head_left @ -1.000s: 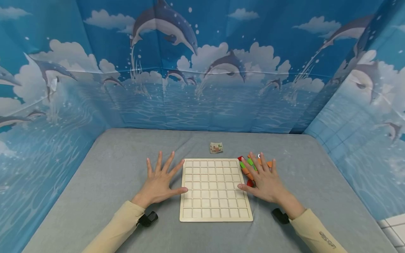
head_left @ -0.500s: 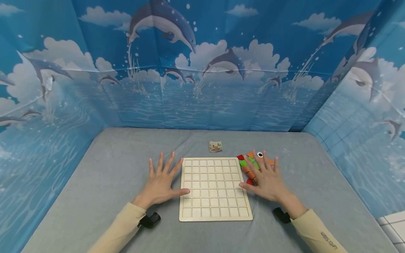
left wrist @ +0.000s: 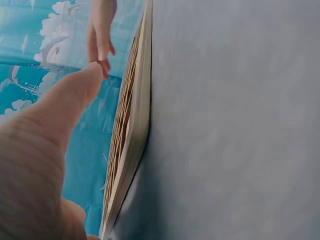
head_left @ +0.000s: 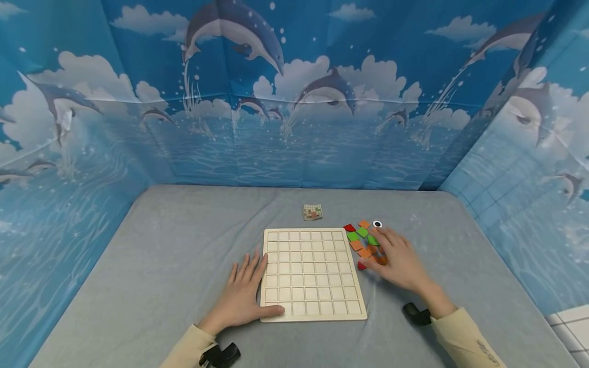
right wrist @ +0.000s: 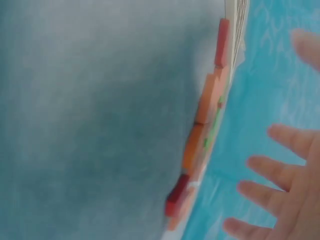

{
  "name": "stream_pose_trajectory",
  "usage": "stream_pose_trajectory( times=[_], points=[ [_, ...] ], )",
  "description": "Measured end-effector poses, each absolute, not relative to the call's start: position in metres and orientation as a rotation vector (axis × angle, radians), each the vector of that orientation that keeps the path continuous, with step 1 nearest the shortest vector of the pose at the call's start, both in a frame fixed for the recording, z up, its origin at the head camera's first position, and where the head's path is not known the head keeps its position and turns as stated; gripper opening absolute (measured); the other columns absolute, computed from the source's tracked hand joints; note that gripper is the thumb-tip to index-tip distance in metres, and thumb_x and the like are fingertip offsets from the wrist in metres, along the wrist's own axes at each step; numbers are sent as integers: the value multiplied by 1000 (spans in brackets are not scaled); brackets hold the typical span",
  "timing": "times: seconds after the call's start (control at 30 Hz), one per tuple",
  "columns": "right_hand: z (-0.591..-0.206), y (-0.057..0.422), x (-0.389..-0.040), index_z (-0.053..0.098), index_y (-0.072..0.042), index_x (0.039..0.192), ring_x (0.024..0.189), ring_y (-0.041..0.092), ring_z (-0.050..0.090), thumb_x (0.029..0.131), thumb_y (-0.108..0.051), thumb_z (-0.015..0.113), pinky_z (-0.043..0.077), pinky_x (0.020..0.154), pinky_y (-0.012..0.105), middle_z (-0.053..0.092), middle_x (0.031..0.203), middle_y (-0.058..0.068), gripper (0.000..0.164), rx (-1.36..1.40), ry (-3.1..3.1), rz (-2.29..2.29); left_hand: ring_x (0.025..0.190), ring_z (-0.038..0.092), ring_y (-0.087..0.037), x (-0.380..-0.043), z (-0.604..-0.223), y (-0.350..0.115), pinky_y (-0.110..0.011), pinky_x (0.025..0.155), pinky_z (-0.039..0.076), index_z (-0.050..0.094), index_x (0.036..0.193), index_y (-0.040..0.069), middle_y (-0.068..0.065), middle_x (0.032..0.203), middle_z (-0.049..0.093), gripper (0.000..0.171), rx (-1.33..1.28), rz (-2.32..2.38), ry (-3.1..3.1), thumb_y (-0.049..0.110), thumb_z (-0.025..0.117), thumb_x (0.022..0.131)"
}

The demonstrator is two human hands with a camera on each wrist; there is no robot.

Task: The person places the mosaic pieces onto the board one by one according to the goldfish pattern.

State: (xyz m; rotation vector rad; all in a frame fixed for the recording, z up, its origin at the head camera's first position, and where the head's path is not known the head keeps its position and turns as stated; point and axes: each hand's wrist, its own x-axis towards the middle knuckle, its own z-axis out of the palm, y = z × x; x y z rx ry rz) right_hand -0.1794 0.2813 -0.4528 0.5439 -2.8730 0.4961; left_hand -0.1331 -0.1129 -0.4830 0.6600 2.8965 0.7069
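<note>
A pale wooden grid board (head_left: 313,276) lies flat on the grey cloth. My left hand (head_left: 236,301) is at its left side, fingers extended along the edge and thumb over the near left corner. In the left wrist view that thumb (left wrist: 60,107) reaches out beside the board's edge (left wrist: 137,110). My right hand (head_left: 402,263) hovers over a cluster of small coloured pieces, hiding some; its fingers (right wrist: 270,197) are spread and hold nothing. Among the pieces are orange squares (head_left: 356,246), green ones (head_left: 353,236), red ones (head_left: 349,228) and a white eye piece (head_left: 377,224).
A small patterned card (head_left: 313,212) lies beyond the board's far edge. Dolphin-printed curtains (head_left: 294,143) stand around the back and sides of the cloth-covered table (head_left: 193,220). Each wrist wears a black camera (head_left: 416,313).
My left hand has slid nearer along the board's left side, its fingers closer together. The right hand has moved slightly right and its fingers have drawn together over the pieces.
</note>
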Motion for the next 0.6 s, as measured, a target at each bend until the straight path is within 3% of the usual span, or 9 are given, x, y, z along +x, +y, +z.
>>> stream_pose_trajectory(
  times=[0.1, 0.23, 0.4, 0.6],
  points=[
    [-453, 285, -180, 50, -1, 136, 111, 36, 48, 85, -45, 68, 40, 89, 56, 51, 127, 20, 69, 521, -2862, 575, 142, -4, -31, -129, -485, -112, -53, 111, -5, 7, 154, 13, -11, 158, 4, 118, 646, 752, 2866, 79, 57, 70],
    [-455, 290, -182, 60, 2, 124, 85, 27, 52, 85, -35, 72, 45, 69, 42, 58, 105, 15, 55, 479, -2860, 673, 143, -4, -29, -127, -486, -111, -51, 111, -7, 9, 154, 11, -11, 158, 4, 120, 662, 772, 2866, 80, 58, 68],
    [-456, 295, -188, 65, 1, 113, 76, 22, 49, 85, -26, 73, 42, 61, 34, 58, 89, 7, 40, 441, -2890, 696, 143, -2, -27, -127, -491, -111, -50, 111, -6, 10, 153, 8, -9, 158, 6, 125, 685, 731, 2904, 83, 56, 65],
    [-458, 297, -193, 67, 0, 104, 75, 21, 49, 85, -22, 73, 44, 63, 35, 57, 85, 5, 30, 410, -2923, 701, 143, 1, -25, -127, -497, -113, -49, 112, -4, 11, 153, 7, -7, 158, 9, 127, 728, 665, 2957, 86, 54, 63]
  ],
)
